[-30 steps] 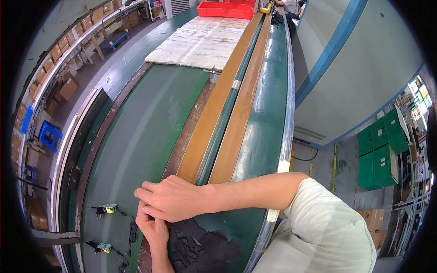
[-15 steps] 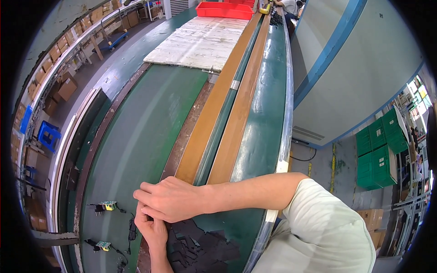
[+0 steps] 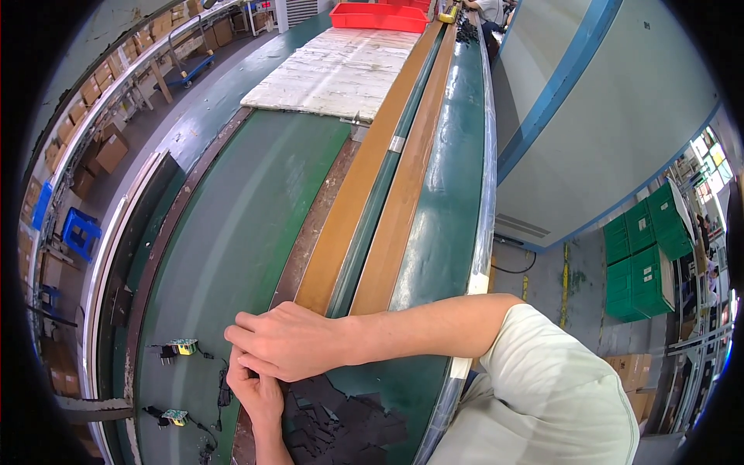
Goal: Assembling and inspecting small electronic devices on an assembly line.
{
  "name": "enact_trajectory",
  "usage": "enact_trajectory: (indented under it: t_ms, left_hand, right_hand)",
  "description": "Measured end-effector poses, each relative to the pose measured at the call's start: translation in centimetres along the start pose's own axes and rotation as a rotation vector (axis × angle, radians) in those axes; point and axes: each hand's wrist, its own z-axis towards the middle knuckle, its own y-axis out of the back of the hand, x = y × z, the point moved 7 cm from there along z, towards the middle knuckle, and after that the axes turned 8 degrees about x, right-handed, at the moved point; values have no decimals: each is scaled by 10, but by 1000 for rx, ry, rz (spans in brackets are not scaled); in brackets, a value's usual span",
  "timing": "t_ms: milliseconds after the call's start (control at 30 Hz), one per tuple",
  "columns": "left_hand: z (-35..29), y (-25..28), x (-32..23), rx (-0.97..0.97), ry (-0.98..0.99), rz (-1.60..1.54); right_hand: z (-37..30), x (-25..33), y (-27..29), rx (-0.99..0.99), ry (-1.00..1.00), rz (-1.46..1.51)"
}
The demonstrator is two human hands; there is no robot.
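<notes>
My right hand reaches across from the right, its fingers curled over the fingertips of my left hand. Both hands are closed and meet above the green belt's right edge; whatever they pinch is hidden behind the fingers. Beside the left hand runs a bundled black cable, and I cannot tell whether it is held. On the belt to the left lies a small circuit board with a yellow part and black leads. A second circuit board lies nearer. Thin black pieces are heaped right of the left hand.
The green conveyor belt stretches away to a whitish board and a red tray. Two brown strips run alongside it. Another person is at the far end. Green crates stand at right, a blue stool at left.
The whole view has shifted very slightly to the left. My hands stay together in nearly the same pose, and the boards lie where they were.
</notes>
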Motion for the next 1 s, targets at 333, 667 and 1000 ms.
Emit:
enact_trajectory:
  t_ms: [333, 667, 1000]
  left_hand:
    - [1, -1, -2, -12, 12, -16]
    - [0, 0, -1, -18, -15, 12]
    - [0, 0, 0, -5, -48, 19]
  right_hand:
    - [1, 2, 5, -77, 17, -10]
    - [-1, 2, 7, -101, 15, -23]
    - [0, 1, 8, -62, -7, -40]
